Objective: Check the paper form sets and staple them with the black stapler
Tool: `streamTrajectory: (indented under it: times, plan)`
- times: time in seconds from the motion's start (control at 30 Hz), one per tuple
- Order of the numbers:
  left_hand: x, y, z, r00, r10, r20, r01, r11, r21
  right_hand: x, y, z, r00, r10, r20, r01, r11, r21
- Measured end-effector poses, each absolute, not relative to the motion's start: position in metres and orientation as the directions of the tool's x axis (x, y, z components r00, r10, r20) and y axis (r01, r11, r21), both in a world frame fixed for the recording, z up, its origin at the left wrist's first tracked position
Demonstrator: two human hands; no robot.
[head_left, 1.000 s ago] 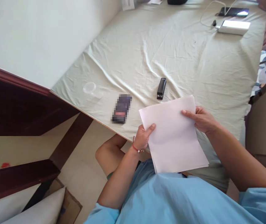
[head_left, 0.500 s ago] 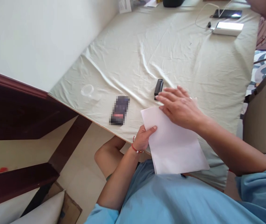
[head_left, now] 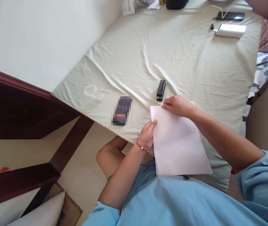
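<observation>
White paper sheets (head_left: 178,144) lie in a loose stack at the table's near edge, reaching toward my lap. My left hand (head_left: 148,133) grips the stack's left edge, thumb on top and fingers underneath. At the far edge my right hand (head_left: 176,105) is closed on the paper, fingertips pinching it near the top left part. Just beyond that edge a black stapler (head_left: 161,90) rests on the cloth, apart from both hands. A dark phone (head_left: 122,110), its screen blurred, lies to the left of the paper.
A pale cloth (head_left: 124,62) with wrinkles covers the table. A clear round plastic container (head_left: 91,91) stands near the left edge. Toward the far right lie a white power bank (head_left: 231,30) and another phone (head_left: 230,16) with a cable. A black object (head_left: 176,3) sits at the back.
My right hand has come down from above the paper and closed on its far edge. The left hand has slid slightly up and right, and the sheets' top corner has shifted right.
</observation>
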State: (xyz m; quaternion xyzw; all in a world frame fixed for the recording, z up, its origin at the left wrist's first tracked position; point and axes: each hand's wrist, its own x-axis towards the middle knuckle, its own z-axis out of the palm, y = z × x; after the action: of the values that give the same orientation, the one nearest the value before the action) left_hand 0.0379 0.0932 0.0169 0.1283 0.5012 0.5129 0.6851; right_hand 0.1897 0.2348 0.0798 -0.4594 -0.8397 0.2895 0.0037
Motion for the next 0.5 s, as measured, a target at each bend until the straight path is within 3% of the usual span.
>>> streamTrajectory:
  times: [0.3,0.5]
  plan:
    - [0.041,0.124,0.007,-0.213,0.835,-0.508,-0.35,0.42,0.837,0.189,0.27,0.048,-0.54,0.79,-0.288,0.774,0.332,-0.539]
    - [0.044,0.136,0.011,-0.15,0.807,-0.571,-0.397,0.48,0.782,0.196,0.272,0.046,-0.573,0.775,-0.266,0.717,0.318,-0.62]
